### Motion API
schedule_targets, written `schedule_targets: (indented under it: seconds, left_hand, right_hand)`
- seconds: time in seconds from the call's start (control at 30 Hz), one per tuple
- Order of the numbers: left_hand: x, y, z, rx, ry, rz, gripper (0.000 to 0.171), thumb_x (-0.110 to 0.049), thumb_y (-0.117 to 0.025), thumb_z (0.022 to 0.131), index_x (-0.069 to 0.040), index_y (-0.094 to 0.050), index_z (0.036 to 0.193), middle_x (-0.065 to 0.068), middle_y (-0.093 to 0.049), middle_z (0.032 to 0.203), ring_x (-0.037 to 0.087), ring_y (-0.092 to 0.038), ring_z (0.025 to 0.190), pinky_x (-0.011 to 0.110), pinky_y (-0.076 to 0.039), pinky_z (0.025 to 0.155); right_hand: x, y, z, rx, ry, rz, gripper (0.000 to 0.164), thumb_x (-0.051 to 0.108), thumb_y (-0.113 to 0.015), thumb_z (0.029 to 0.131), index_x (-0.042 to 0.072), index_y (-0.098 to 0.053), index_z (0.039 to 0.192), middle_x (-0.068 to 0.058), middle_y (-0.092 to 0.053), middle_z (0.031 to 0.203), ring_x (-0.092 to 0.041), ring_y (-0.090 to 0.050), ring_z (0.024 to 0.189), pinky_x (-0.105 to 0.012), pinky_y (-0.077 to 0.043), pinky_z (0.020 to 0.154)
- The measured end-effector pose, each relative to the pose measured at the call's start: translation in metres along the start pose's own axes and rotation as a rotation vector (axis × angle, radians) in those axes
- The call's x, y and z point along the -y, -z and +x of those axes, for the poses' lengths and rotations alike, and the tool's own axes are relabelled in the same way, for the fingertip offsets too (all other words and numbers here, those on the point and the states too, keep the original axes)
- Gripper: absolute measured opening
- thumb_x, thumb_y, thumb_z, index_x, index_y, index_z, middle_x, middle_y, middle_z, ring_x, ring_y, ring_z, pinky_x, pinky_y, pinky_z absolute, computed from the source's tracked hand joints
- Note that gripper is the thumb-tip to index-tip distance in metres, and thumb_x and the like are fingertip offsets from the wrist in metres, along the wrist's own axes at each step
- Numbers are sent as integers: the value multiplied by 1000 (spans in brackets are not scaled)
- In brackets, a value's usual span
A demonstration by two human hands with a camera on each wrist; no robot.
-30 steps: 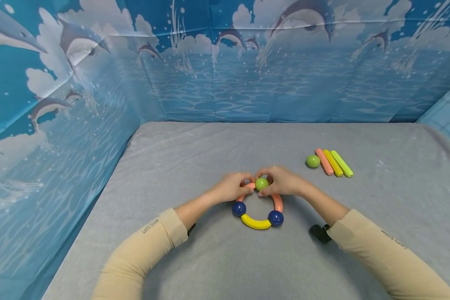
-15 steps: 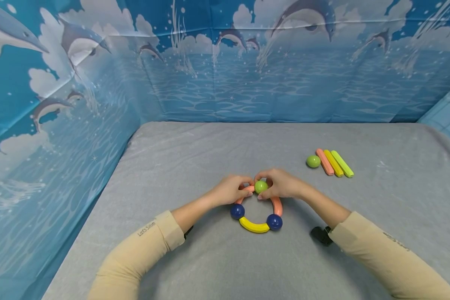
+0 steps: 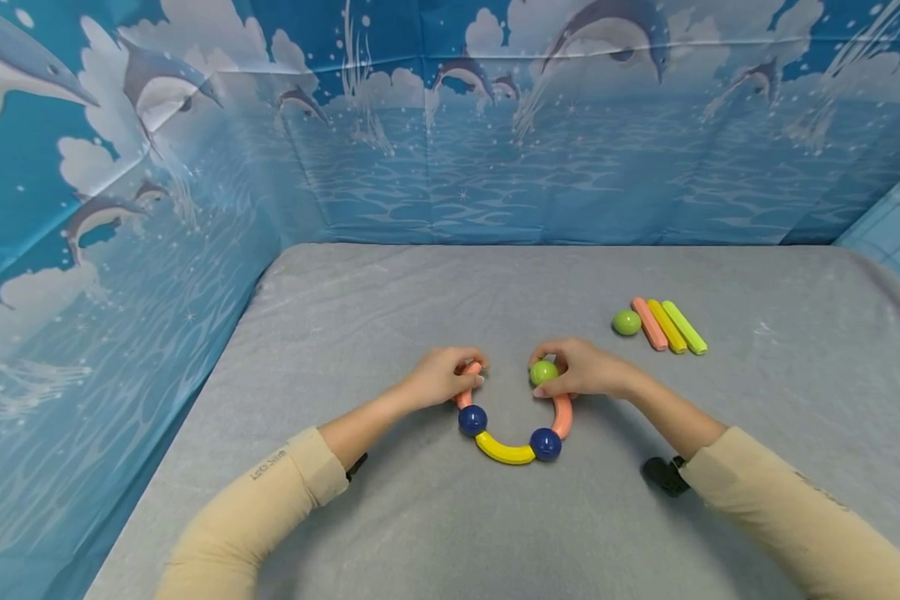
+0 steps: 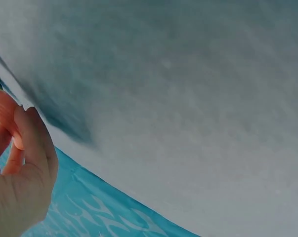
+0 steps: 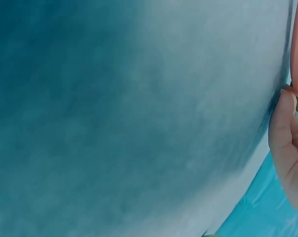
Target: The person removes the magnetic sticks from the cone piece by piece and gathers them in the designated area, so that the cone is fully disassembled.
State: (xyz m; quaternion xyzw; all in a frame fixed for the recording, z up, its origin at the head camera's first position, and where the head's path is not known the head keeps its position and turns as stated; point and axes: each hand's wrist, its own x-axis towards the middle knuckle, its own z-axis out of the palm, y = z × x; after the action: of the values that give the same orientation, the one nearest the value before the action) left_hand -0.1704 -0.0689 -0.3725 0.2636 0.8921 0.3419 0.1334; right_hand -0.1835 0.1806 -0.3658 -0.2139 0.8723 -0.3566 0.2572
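On the grey cloth lies a U-shaped chain of curved toy rods and balls, its gap facing the far side. My left hand (image 3: 444, 377) pinches the upper end of the left coral curved rod (image 3: 464, 399), also seen in the left wrist view. My right hand (image 3: 587, 368) grips a green ball (image 3: 543, 372), which adjoins the right coral curved rod (image 3: 562, 417). A blue ball (image 3: 472, 420) and a second blue ball (image 3: 546, 444) join these rods to a yellow curved rod (image 3: 504, 452) at the near side. Fingers partly hide both coral rods.
Toward the back right, a loose green ball (image 3: 626, 322) lies beside a coral straight stick (image 3: 649, 323), a yellow stick (image 3: 667, 326) and a lime stick (image 3: 684, 327). A blue dolphin-print curtain (image 3: 450, 167) stands behind the cloth-covered table (image 3: 390, 292) and along its left.
My hands have moved apart, left hand leftward and right hand rightward. The ring has opened between the left coral rod and the green ball, after shifting slightly toward me.
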Motion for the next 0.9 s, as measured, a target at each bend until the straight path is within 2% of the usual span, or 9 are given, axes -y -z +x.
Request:
schedule_targets:
  seconds: [0.13,0.27,0.53,0.73,0.9]
  left_hand:
    - [4,8,-6,12,57,-119,28,-12,-62,90,-5,-62,118,8,-63,95,14,-52,67,22,-43,57]
    - [10,14,-14,18,113,-209,30,-12,-62,90,-4,-61,119,10,-60,92,13,-54,65,24,-47,59]
    - [24,21,-27,31,159,-310,30,-11,-65,88,-2,-60,116,11,-55,90,14,-54,68,28,-50,65]
    - [29,25,-37,49,191,-311,29,-11,-66,87,-1,-61,114,9,-53,83,15,-49,69,26,-45,60]
    - [29,28,-43,85,218,-290,29,-11,-66,87,0,-61,113,8,-53,79,14,-49,67,26,-43,59]
  right_hand:
    - [-2,3,-5,24,-27,50,35,19,-73,81,5,-59,110,-5,-48,73,-18,-47,60,-26,-39,54]
    - [-6,8,-12,35,-48,100,36,20,-72,82,4,-56,110,-5,-47,73,-18,-48,59,-27,-43,54]
    - [-14,18,-26,44,-115,194,45,22,-72,83,0,-51,116,-6,-50,74,-18,-52,64,-29,-48,59]
    - [-20,19,-33,51,-143,219,50,23,-72,83,-2,-49,120,-6,-52,76,-18,-53,64,-29,-48,59]
    - [-23,18,-38,61,-149,203,48,24,-71,84,-2,-50,119,-6,-53,76,-18,-53,64,-29,-49,59]
